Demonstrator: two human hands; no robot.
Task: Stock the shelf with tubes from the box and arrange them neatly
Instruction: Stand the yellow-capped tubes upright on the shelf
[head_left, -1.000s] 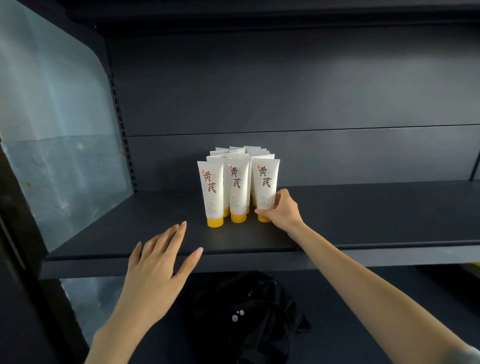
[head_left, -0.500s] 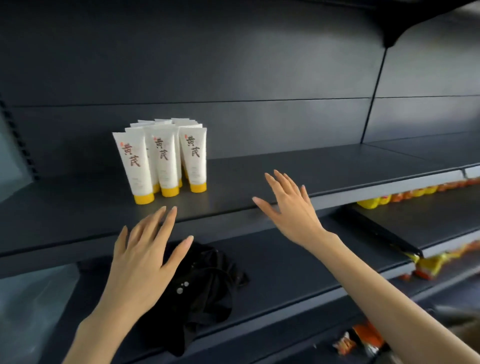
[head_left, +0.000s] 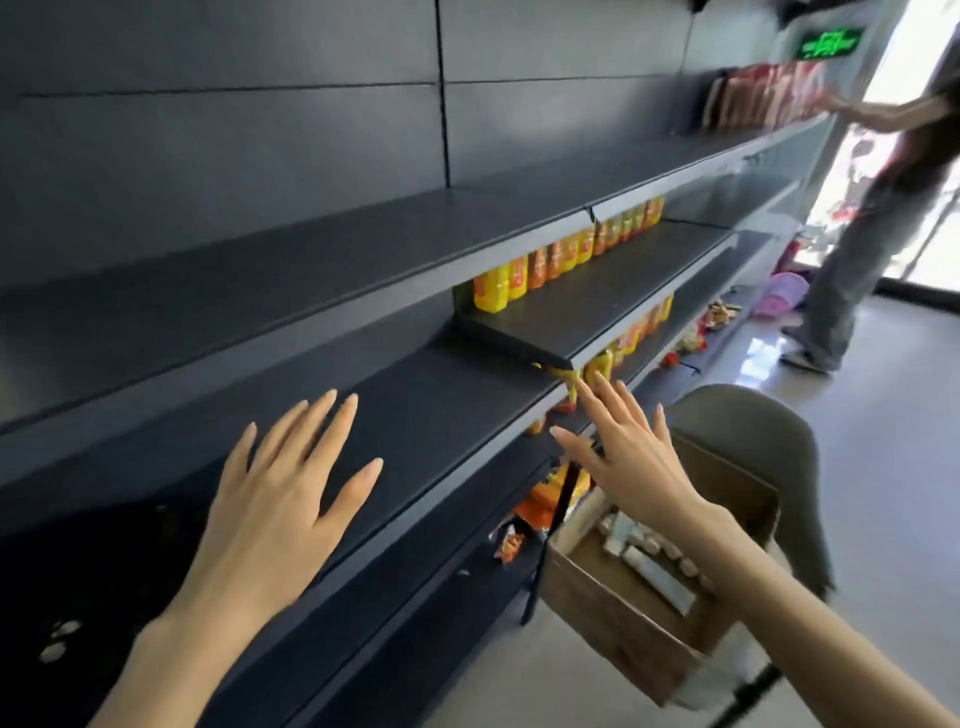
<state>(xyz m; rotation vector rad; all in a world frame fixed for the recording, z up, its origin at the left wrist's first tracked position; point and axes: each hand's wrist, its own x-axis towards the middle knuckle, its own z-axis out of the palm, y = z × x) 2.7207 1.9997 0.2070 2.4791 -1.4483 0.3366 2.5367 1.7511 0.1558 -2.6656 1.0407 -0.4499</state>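
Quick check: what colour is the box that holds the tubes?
Plain brown cardboard. The box shows best in the head view, at lower right.

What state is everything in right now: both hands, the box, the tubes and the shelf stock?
Left hand: open, fingers spread, holding nothing, in front of the dark shelf.
Right hand: open, fingers straight, holding nothing.
Cardboard box: open at the top, beside the shelving.
Tubes: lying loose inside the box.
Yellow packets: standing upright in a row on a lower shelf.
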